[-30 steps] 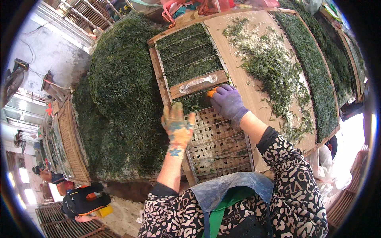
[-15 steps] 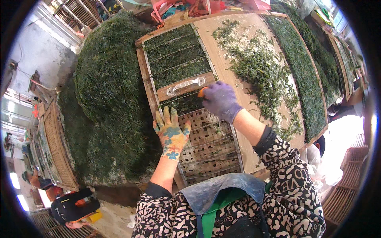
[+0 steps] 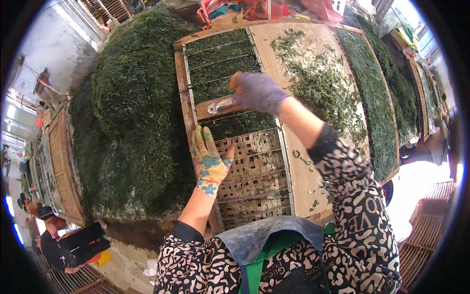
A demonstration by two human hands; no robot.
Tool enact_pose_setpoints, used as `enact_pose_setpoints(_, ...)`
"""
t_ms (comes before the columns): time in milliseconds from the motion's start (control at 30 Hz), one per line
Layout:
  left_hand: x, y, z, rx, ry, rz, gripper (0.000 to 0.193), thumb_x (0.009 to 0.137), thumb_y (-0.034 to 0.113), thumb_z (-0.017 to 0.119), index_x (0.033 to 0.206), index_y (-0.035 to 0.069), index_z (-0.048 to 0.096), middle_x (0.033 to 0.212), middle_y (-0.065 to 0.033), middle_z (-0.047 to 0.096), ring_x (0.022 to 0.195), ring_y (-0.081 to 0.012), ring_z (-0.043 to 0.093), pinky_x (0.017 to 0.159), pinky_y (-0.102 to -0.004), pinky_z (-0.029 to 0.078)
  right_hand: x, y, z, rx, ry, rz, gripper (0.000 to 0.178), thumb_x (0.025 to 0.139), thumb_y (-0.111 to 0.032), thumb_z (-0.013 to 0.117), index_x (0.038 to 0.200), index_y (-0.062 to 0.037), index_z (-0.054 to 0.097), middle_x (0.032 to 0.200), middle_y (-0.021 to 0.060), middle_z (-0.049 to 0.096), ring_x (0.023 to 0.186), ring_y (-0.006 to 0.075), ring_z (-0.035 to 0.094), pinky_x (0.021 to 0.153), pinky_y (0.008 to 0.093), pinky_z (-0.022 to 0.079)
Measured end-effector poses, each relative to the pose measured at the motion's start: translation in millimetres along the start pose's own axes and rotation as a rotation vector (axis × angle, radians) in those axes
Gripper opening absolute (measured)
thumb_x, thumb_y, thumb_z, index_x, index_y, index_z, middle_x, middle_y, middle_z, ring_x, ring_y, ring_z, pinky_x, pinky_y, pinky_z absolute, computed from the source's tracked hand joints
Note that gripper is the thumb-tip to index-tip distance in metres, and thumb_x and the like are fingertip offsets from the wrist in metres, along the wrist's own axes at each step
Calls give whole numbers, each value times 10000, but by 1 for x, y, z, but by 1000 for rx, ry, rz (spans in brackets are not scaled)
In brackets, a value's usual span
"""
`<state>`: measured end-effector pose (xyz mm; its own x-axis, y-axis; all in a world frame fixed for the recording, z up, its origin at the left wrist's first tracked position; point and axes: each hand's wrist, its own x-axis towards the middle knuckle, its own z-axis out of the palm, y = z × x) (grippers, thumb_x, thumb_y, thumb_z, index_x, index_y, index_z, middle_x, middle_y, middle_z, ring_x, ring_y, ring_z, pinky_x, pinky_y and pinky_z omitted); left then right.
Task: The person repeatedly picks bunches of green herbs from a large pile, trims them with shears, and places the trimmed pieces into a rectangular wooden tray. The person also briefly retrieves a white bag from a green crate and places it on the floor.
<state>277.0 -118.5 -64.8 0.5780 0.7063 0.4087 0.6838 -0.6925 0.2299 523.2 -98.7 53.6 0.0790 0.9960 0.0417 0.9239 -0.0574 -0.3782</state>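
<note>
A tray of slatted metal strips (image 3: 284,164) lies before me. Chopped dark green seaweed (image 3: 223,56) fills its far part, while woven lattice (image 3: 249,152) shows in the near part. Across the tray lies a wooden board (image 3: 203,111) with a clear handle (image 3: 220,105). My left hand (image 3: 210,159), in a flower-printed glove, rests open on the tray's left edge, fingers stretched forward. My right hand (image 3: 262,93), in a purple glove with orange finger pads, is over the handle's right end. Its fingers are curled but apart; the palm side is hidden.
A large heap of wet seaweed (image 3: 137,93) rises on the left. Loose seaweed (image 3: 318,73) is scattered on the wooden board surface to the right, beside another filled strip (image 3: 369,93). Pink plastic bags (image 3: 318,10) lie at the back. A co-worker (image 3: 58,240) is at the lower left.
My right hand has moved up and left, from the seaweed beside the handled board to over its handle. My left hand has stayed at the tray's edge. The view has shifted slightly.
</note>
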Motion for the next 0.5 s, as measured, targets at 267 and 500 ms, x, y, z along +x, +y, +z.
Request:
enact_pose_setpoints(267, -6, -5, 3, -139, 73, -16, 885, 863, 308, 691, 1534, -47, 237, 1554, -297, 259, 1435, -469, 299, 1180, -540, 292, -34, -26, 80, -118, -13, -67, 413, 974, -488, 528, 819, -152, 710, 767, 119, 702, 770, 353, 693, 680, 491, 546)
enact_pose_setpoints(500, 0, -2, 2, 39, -116, 5, 618, 915, 312, 579, 1457, 35, 478, 1557, -171, 370, 1456, -366, 316, 1152, -531, 320, -34, -13, 93, 55, 235, -68, 252, 941, -371, 601, 895, -158, 727, 867, 107, 712, 871, 346, 680, 746, 468, 542)
